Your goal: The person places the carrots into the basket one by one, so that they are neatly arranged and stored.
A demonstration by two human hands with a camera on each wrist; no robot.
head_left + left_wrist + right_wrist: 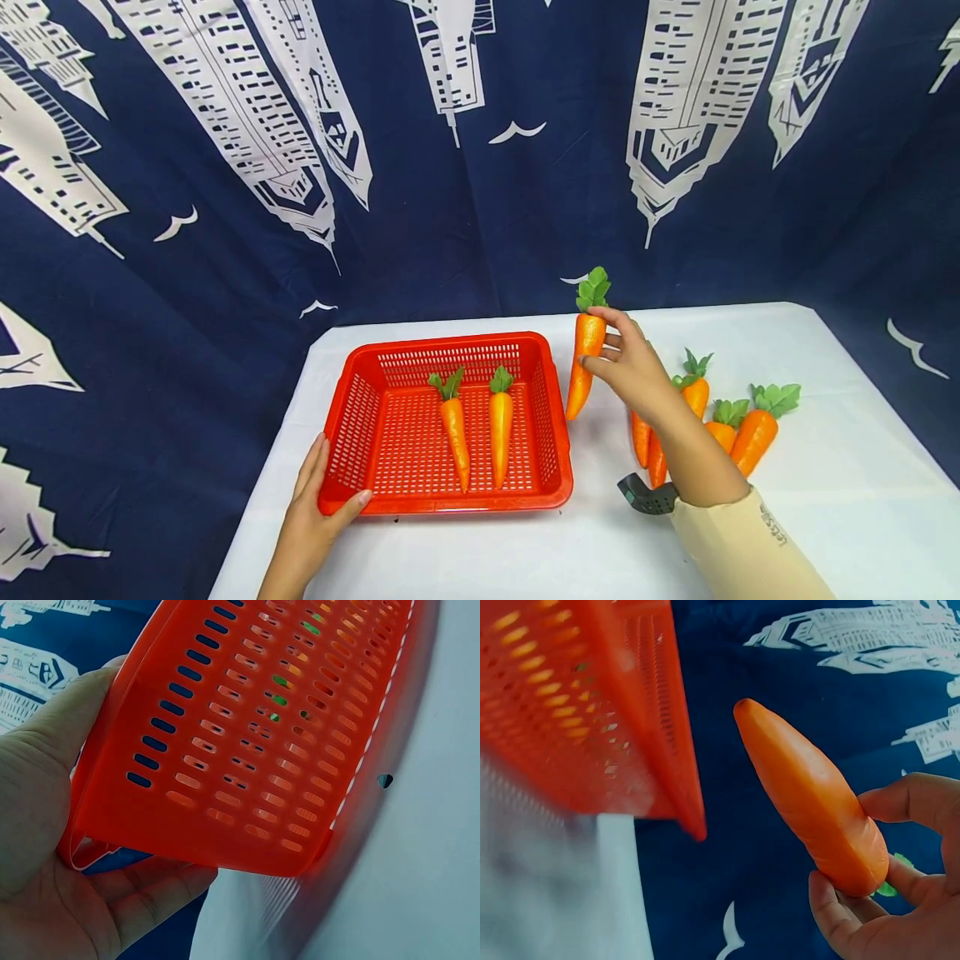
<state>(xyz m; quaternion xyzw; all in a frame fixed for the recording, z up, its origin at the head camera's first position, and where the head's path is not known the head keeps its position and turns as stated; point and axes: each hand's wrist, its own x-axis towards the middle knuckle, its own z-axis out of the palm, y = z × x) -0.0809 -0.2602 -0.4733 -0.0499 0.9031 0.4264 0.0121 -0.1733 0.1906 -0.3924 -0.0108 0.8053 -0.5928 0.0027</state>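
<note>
My right hand point(626, 358) pinches an orange carrot point(584, 358) between thumb and fingers near its leafy top. The carrot hangs tip down just beyond the right side of a red plastic basket point(560, 450). In the right wrist view the carrot point(810, 795) points toward the basket's rim, apart from it. With the thumb on the rim and the fingers along the outer wall, my left hand point(315, 508) holds the basket's near left corner. Inside the basket lie two carrots, one in the middle point(455, 433) and one to its right point(501, 433), leaves toward the back.
Several more carrots point(753, 437) lie in a group at the right, partly hidden by my right forearm. A black strap device point(648, 493) is at my right wrist. The white table point(480, 554) meets a dark blue printed curtain point(487, 233) at the back.
</note>
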